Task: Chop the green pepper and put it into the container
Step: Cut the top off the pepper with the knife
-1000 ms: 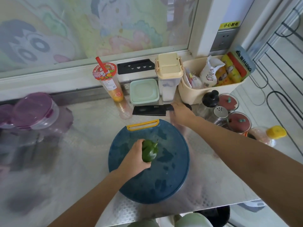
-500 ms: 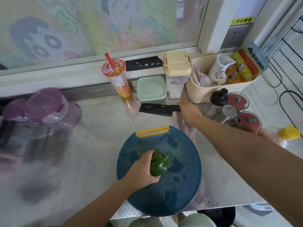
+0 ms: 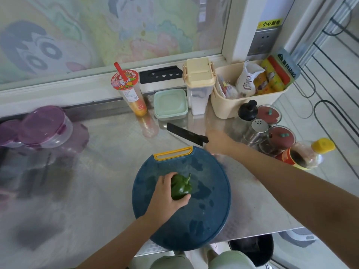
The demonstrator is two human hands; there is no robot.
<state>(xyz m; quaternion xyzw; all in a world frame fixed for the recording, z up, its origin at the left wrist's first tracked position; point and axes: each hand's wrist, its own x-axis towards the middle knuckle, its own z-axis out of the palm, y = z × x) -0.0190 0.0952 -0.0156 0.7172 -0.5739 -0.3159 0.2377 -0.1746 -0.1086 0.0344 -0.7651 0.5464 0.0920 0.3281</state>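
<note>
A whole green pepper (image 3: 180,186) lies on a round blue cutting board (image 3: 209,214) with a yellow handle. My left hand (image 3: 167,195) grips the pepper from its left side, stem pointing up and right. My right hand (image 3: 218,141) grips the handle of a black cleaver (image 3: 186,134), whose blade is lifted and tilted just beyond the board's far edge. A square pale green lidded container (image 3: 171,103) stands behind the knife.
A drink cup with a red straw (image 3: 130,90), a cream lidded box (image 3: 199,84) and a beige basket of packets (image 3: 250,98) line the back. Jars, a shaker and a yellow-capped bottle (image 3: 314,152) crowd the right. Purple-lidded tubs (image 3: 42,127) sit at the left.
My right hand took hold of the cleaver's handle and raised and turned the blade toward the board. My left hand kept holding the pepper on the board.
</note>
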